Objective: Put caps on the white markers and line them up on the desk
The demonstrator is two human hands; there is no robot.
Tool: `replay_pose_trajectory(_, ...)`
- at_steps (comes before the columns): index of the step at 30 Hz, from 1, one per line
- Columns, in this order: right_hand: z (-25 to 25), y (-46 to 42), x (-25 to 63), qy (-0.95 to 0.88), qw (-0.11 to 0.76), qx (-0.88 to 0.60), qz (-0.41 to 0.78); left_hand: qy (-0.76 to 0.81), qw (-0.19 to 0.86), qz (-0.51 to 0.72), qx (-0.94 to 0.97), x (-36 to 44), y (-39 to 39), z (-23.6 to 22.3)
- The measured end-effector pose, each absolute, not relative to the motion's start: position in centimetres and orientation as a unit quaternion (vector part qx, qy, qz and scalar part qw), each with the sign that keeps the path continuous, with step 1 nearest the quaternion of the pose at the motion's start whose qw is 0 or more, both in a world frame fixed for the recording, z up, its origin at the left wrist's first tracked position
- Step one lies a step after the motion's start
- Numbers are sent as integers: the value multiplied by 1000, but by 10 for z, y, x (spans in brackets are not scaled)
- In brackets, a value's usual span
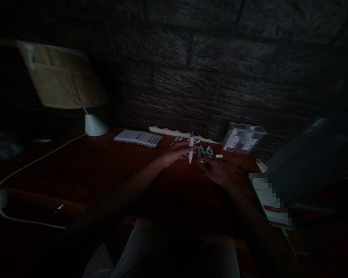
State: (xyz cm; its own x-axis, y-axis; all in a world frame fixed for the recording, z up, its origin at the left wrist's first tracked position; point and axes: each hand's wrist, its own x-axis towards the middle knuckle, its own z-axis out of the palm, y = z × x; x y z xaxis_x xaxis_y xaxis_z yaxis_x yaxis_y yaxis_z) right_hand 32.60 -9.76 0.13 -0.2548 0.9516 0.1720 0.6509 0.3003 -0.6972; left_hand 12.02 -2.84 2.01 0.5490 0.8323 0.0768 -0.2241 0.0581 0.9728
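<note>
My left hand [175, 153] is closed around a white marker [190, 150], which it holds nearly upright above the wooden desk. Just to the right, my right hand [212, 169] has its fingers pinched together around a small light marker cap [201, 161], mostly covered by the fingers. Behind both hands lies a loose pile of marker caps [207, 150], grey and white, some with coloured ends. To the left, several white markers [139, 138] lie side by side in a neat row.
Two clear plastic boxes [241, 137] with labels stand at the back right. A lamp [94, 124] with a paper shade is at the left, its white cord running over the desk [104, 166]. A long white strip [174, 132] lies along the brick wall.
</note>
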Motion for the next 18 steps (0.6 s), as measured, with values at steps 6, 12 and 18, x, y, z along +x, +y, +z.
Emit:
replay_pose_trajectory(6,2,-98,326,-752,301,-531,248,278,675,391,560,120,-29,21)
replay_pose_trajectory(12,2,-98,325,-754,302,-527,248,272,677,390,562,120,-30,21)
replay_pose_trajectory(18,0,-98,326,-756,301,-524,251,282,681,382,558,120,-30,21)
